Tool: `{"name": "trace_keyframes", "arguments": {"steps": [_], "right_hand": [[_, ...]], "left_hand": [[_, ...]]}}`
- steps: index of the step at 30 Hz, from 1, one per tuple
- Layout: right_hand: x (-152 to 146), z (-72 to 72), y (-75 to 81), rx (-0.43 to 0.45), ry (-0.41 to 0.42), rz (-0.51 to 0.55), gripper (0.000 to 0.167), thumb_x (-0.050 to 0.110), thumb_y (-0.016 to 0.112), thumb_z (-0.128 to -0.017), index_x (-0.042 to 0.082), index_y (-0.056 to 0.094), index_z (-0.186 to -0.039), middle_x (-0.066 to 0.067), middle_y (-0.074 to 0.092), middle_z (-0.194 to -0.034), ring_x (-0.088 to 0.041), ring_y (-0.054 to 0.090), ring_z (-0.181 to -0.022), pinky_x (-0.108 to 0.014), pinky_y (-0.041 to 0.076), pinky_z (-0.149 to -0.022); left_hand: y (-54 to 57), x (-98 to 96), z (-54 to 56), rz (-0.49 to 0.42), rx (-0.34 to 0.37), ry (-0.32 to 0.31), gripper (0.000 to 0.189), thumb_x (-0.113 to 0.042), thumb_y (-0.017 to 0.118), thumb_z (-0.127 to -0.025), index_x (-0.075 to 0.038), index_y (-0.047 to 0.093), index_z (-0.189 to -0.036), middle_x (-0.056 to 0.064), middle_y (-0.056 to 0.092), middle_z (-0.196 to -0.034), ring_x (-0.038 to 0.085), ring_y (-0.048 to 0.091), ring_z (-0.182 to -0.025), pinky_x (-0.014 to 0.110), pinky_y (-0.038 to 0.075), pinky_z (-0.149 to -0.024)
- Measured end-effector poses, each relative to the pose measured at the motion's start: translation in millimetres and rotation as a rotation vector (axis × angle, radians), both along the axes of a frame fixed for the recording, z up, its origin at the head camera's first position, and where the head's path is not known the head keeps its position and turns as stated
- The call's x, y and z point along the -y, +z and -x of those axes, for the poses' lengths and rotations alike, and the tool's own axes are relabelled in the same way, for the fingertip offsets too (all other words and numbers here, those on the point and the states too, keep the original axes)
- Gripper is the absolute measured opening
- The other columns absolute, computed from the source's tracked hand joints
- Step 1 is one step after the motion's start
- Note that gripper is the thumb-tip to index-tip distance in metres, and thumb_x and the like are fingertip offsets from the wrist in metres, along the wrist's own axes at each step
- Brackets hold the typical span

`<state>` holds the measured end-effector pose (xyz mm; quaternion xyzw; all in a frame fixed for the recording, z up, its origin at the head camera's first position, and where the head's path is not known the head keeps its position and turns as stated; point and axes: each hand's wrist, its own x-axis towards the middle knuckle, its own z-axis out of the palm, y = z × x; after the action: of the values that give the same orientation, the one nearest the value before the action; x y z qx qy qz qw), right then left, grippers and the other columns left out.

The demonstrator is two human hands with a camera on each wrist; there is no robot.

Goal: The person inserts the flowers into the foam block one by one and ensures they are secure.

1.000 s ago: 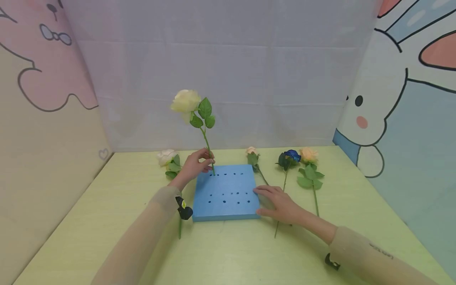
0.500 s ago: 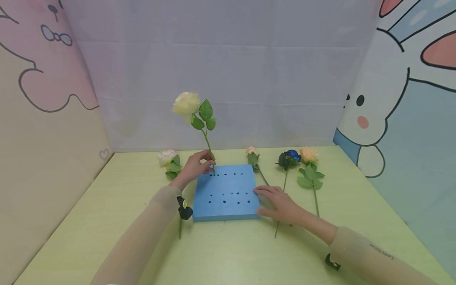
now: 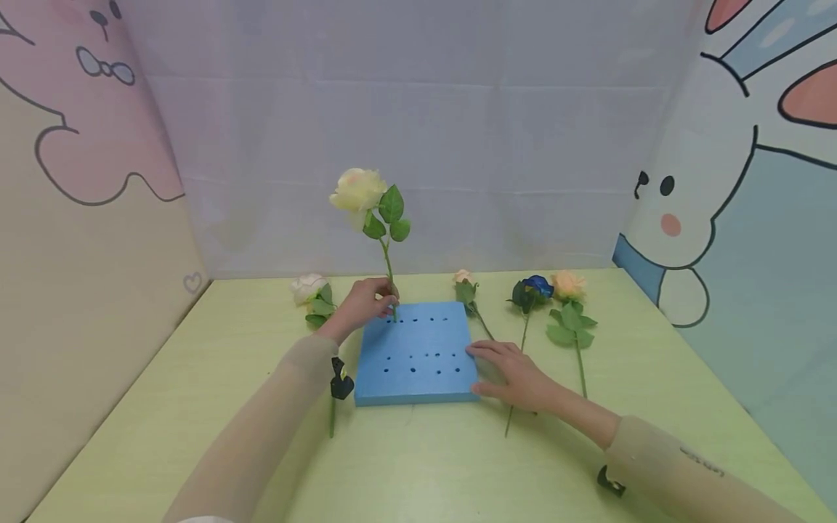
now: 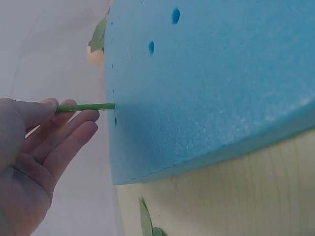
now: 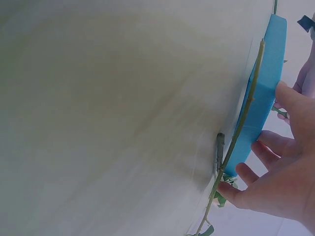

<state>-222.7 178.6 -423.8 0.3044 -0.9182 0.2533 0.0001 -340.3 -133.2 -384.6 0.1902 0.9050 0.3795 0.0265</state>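
My left hand (image 3: 361, 305) pinches the lower stem of a pale yellow rose (image 3: 358, 190) between thumb and fingers. The rose stands nearly upright, its bloom leaning left. In the left wrist view, the green stem (image 4: 86, 107) ends right at a hole in the blue foam board (image 4: 206, 88), in the row along the back edge. Several rows of small holes dot the board's top. My right hand (image 3: 516, 374) touches the board's right side with thumb and fingers spread; the right wrist view shows the fingertips along that blue side (image 5: 268, 73).
Left of the board lies a whitish rose (image 3: 309, 289), partly behind my left arm. On the right lie a small peach rose (image 3: 463, 277), a blue rose (image 3: 538, 285) and a larger peach rose (image 3: 567, 284). Two of their stems pass under my right hand.
The rose's bloom has swung to the right and its stem stands more upright. My left hand has sunk slightly. The right hand stays at the board's side.
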Motion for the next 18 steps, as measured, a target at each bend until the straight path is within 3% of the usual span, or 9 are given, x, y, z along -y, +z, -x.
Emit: {"name": "trace_keyframes", "arguments": {"steps": [12, 18], "right_hand": [[-2.5, 0.8, -1.3, -0.017, 0.008, -0.002, 0.063, 0.035, 0.068, -0.093, 0.007, 0.049, -0.145, -0.014, 0.048, -0.15, -0.04, 0.046, -0.132, -0.061, 0.04, -0.105], [-2.3, 1.4, -0.4, -0.012, 0.016, -0.001, 0.062, 0.033, 0.069, -0.092, 0.006, 0.049, -0.145, -0.015, 0.048, -0.149, -0.041, 0.045, -0.132, -0.062, 0.039, -0.106]], "left_hand": [[4.1, -6.3, 1.1, 0.048, 0.045, 0.005, 0.015, -0.007, 0.052, -0.1, 0.001, 0.065, -0.104, 0.018, 0.074, -0.102, 0.024, 0.073, -0.087, 0.029, 0.06, -0.072], [3.5, -8.8, 2.5, 0.094, 0.034, -0.008, 0.015, -0.008, 0.05, -0.101, 0.0, 0.063, -0.103, 0.017, 0.075, -0.099, 0.022, 0.072, -0.085, 0.026, 0.056, -0.067]]}}
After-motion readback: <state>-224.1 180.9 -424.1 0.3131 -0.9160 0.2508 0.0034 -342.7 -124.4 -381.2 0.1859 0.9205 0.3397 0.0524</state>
